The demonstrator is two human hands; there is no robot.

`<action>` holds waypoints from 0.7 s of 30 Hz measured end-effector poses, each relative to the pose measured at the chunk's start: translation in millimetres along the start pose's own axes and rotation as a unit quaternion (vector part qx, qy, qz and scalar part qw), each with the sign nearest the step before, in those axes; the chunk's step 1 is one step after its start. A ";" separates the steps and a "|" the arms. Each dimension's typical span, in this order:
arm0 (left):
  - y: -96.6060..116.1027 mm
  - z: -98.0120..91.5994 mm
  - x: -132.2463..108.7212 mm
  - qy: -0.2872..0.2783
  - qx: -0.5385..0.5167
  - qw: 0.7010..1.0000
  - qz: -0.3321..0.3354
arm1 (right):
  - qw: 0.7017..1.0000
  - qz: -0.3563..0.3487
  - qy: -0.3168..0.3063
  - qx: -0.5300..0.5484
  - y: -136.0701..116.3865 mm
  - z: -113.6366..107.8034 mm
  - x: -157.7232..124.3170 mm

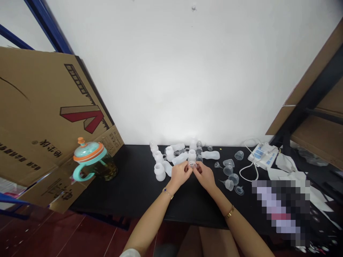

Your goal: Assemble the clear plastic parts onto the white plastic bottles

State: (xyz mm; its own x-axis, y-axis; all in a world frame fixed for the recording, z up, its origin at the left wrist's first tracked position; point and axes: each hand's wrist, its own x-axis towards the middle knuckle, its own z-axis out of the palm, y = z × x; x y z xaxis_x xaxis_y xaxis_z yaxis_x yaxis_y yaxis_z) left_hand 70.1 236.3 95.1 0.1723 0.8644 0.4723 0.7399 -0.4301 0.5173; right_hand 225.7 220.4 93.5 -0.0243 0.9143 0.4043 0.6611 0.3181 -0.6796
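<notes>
My left hand point(180, 174) and my right hand point(204, 175) meet at the middle of the black table, fingers closed. Between their fingertips they pinch a clear round plastic piece point(192, 164), partly hidden by the fingers. Just behind it stands a white translucent bottle point(192, 155). To the left of my left hand, another white bottle point(160, 172) is upright, with several more behind it, some lying down. Right of my right hand lie several clear plastic cups and funnel-like parts, among them a clear cup point(228, 170) and a small funnel point(229, 184).
A teapot point(109, 167) with a turquoise lid and handle stands at the left, beside a large cardboard box point(48, 117). On the right are a white power strip point(264, 156) with its cable, crumpled white paper point(288, 175) and a blurred-out patch. A white wall point(187, 78) closes off the back.
</notes>
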 end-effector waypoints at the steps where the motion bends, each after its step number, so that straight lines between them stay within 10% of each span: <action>1: 0.1 -0.5 -0.2 0.001 0.002 1.000 0.001 | 1.000 -0.001 -0.005 0.003 0.0 -0.4 0.3; 21: 4.8 -2.8 1.1 -0.014 -0.055 0.998 -0.019 | 0.996 0.015 -0.007 0.093 8.0 7.7 -0.1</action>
State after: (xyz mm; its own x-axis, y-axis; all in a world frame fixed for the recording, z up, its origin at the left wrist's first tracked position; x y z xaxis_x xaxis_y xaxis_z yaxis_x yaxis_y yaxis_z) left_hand 72.0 234.5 100.1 0.1649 0.8873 0.4306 0.6702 -0.4211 0.6112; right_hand 225.2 224.8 83.3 -0.0174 0.9270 0.3746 0.5110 0.3303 -0.7936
